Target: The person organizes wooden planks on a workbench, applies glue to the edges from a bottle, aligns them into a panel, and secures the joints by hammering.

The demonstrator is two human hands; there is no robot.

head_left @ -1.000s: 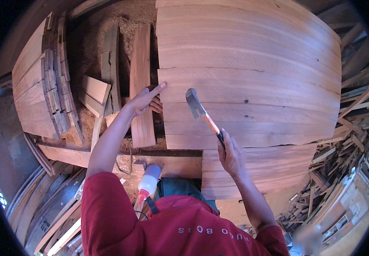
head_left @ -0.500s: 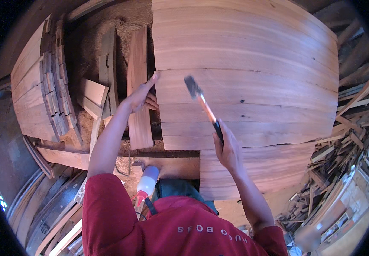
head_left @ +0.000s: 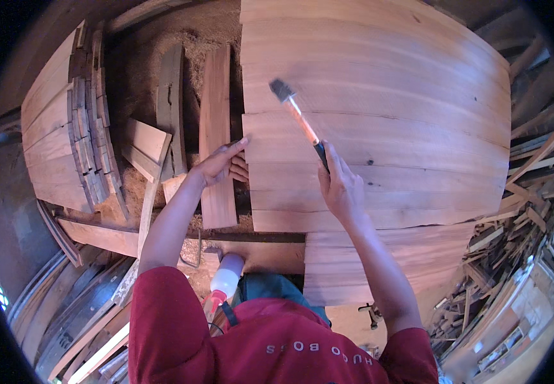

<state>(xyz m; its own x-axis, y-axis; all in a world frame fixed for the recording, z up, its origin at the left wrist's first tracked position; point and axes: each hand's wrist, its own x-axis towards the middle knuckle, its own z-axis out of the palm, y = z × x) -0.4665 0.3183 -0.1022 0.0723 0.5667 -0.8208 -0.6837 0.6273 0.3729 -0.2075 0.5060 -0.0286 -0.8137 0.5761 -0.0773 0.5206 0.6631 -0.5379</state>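
My right hand [head_left: 341,185] is closed round the dark grip of a hammer [head_left: 305,125], whose blurred metal head hangs over a large panel of pale reddish wooden boards [head_left: 385,89]. My left hand [head_left: 222,163] grips the left edge of that panel, thumb at the edge and fingers curled. Just left of it lies a loose reddish plank [head_left: 216,96], with a grey, cracked plank [head_left: 171,96] beyond.
Stacked boards [head_left: 53,160] and small offcuts [head_left: 145,147] lie at left. A bottle with red nozzle [head_left: 225,278] is near my body. A lower board panel [head_left: 385,262] sits nearer me. Scrap wood [head_left: 526,211] is piled at right.
The hammer head has risen in view and moved slightly left, with my right hand moving up too. My left hand stays at the panel's edge, shifting only slightly.
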